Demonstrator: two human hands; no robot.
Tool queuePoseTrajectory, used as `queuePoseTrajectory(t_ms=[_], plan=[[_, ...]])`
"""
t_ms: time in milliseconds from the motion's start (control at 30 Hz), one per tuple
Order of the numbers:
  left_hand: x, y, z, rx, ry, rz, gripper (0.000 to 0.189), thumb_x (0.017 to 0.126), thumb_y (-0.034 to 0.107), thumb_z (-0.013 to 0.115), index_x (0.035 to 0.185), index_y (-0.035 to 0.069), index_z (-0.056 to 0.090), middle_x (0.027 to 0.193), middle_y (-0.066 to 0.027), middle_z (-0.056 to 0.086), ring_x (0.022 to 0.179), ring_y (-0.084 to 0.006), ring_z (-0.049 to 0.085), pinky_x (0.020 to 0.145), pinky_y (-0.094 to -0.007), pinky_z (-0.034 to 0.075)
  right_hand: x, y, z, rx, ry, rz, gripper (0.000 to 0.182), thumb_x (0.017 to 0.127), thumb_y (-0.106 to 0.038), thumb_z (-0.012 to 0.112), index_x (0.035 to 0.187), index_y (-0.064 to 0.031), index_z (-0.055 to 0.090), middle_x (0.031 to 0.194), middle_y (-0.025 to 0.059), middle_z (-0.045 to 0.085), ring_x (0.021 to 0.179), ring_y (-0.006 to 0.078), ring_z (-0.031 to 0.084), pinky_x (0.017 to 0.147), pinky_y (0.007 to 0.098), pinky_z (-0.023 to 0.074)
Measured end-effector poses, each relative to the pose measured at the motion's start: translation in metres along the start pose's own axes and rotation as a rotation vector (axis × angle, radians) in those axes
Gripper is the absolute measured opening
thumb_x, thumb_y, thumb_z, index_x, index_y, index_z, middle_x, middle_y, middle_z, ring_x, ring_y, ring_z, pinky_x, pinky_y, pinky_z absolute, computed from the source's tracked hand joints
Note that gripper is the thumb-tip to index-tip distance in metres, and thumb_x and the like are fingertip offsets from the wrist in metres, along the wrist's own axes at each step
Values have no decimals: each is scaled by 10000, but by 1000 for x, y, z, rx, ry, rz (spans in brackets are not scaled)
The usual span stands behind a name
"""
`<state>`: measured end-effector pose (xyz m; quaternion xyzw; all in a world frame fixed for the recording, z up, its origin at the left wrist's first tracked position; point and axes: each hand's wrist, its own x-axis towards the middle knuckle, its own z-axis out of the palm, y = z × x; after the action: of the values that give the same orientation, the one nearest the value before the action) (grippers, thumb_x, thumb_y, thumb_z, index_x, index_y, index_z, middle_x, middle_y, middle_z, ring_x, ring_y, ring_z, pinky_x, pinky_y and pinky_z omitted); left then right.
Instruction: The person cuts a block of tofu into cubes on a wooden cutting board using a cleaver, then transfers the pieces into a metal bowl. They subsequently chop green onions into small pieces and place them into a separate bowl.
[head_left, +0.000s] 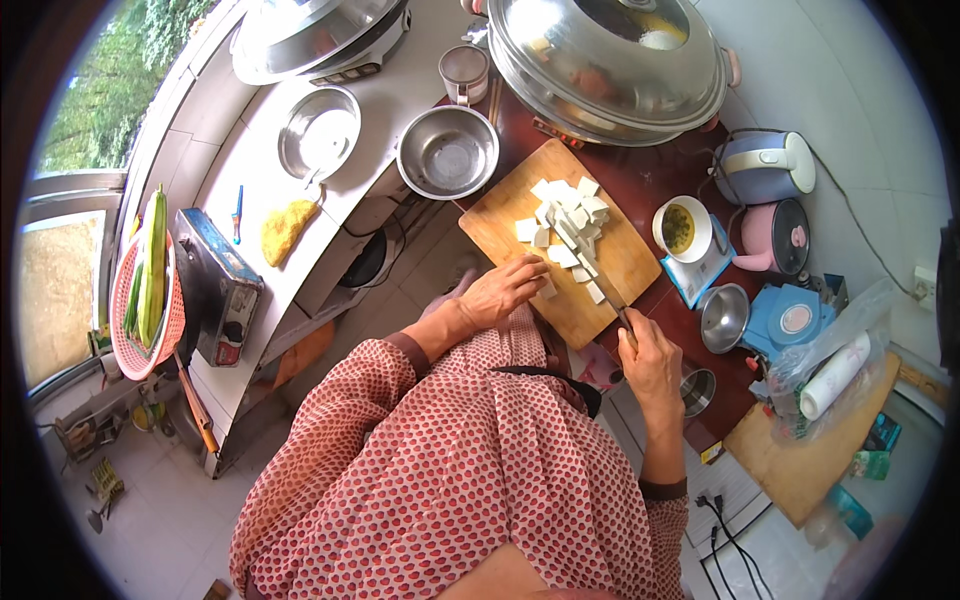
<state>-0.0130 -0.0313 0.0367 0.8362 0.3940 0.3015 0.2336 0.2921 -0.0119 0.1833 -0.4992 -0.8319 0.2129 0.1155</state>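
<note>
A wooden cutting board (491, 217) lies at an angle on the dark red table, bearing a heap of white blocks, possibly tofu (566, 202). My right hand (651, 352) grips the handle of a kitchen knife (609, 294), whose blade reaches up and left among the pieces. Near the board's lower left edge is my left hand (506, 289), fingers bent and close together, beside a small white piece (547, 288). Whether the fingertips hold anything cannot be made out.
An empty-looking steel bowl (448, 152) stands left of the board, a large lidded steel pan (607, 67) above it. To the right are a white bowl with greenish contents (681, 229), a blue electric kettle (765, 166) and a small steel bowl (724, 318).
</note>
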Motion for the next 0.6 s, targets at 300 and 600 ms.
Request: queuePoseTrajectory(t_ms=[300,600], plan=[[29,-2,-120,68,665,-345,316,912,24,698,1222,21,636,1351,-167,593,1233,-416,581,1067,-494,483,57,-30,10,-281,61,-178,389,882,-85,758,1257,-56,659,857,104,652,739,306,701,680,413,576],[62,-67,-175,303,-91,-251,707,1016,599,595,1511,96,555,1594,-178,492,1516,-419,396,1264,-568,282,144,-86,49,-618,123,-455,289,955,-135,634,1219,-27,673,798,30,573,669,157,630,641,311,495]])
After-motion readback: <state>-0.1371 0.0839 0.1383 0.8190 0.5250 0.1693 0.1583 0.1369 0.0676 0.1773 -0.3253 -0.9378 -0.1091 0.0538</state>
